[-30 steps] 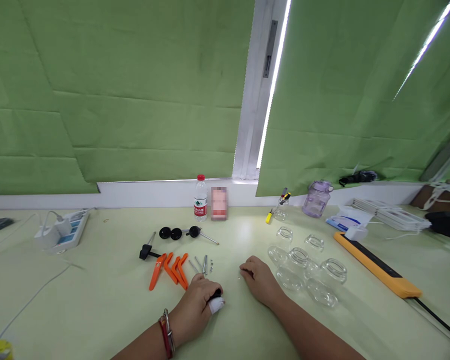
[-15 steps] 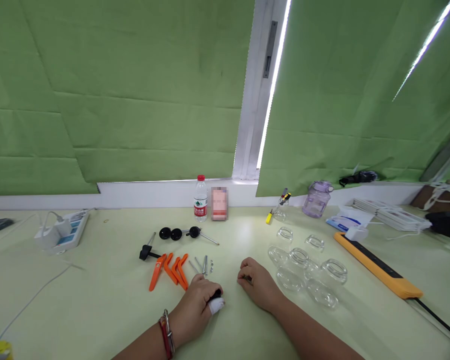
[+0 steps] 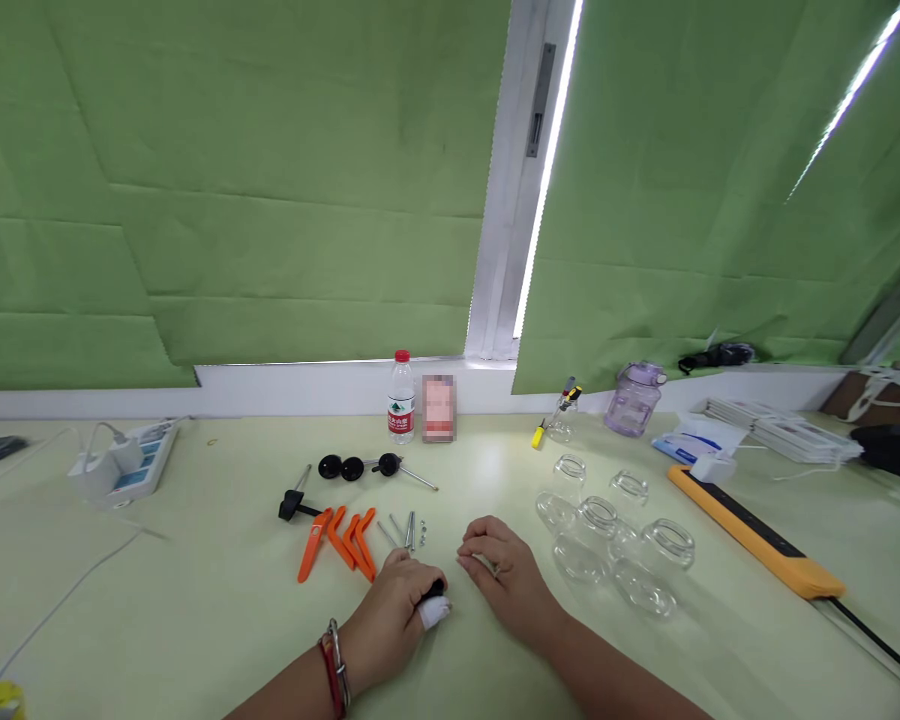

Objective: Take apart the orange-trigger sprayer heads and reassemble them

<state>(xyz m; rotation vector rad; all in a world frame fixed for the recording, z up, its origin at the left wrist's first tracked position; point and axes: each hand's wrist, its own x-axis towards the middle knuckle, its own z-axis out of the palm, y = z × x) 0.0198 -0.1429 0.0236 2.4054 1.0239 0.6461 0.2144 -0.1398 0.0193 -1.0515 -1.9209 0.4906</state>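
Note:
My left hand [image 3: 399,605] rests on the table, closed around a small black part [image 3: 433,590] that shows between thumb and fingers. White wrapping [image 3: 435,612] covers one of its digits. To its right, my right hand [image 3: 504,575] has thumb and fingertips drawn together; anything between them is too small to make out. Beyond the left hand lie metal bolts [image 3: 410,530] and several tiny nuts [image 3: 423,532]. Several bent orange handles [image 3: 343,540] are left of these. Further back are round black parts [image 3: 352,468], a metal rod [image 3: 418,479] and a black clamp-like piece [image 3: 291,505].
Clear glass-like jars [image 3: 598,515] stand right of my right hand. Behind them are a small holder with screwdrivers [image 3: 559,415] and a purple bottle [image 3: 632,400]. An orange power strip [image 3: 757,535] lies far right. A water bottle [image 3: 401,400] and phone [image 3: 439,408] stand at the back.
My right hand has shifted slightly left toward my left hand, and its fingers have straightened somewhat. The left hand stays nearly still on the black part.

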